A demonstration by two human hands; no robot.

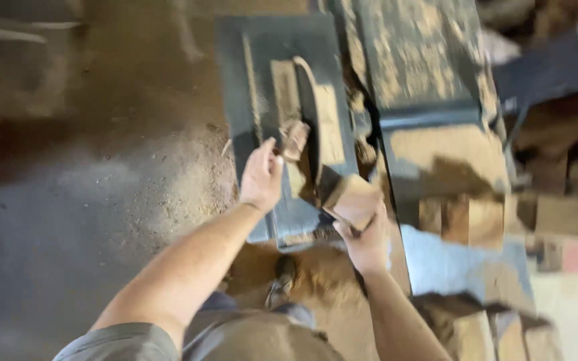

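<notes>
I look down at a grey table saw (252, 80) with a round blade (308, 117) standing up through its top. My left hand (262, 177) pinches a small piece of wood (295, 139) right beside the blade. My right hand (368, 237) grips a larger wooden block (349, 197) near the front edge of the saw top, just right of the blade. The picture is blurred by motion.
Sawdust covers a second grey table surface (423, 60) to the right and the concrete floor (102, 200) to the left. Several cut wooden blocks (483, 220) lie stacked at the right and lower right. My shoe (281, 281) stands in sawdust below the saw.
</notes>
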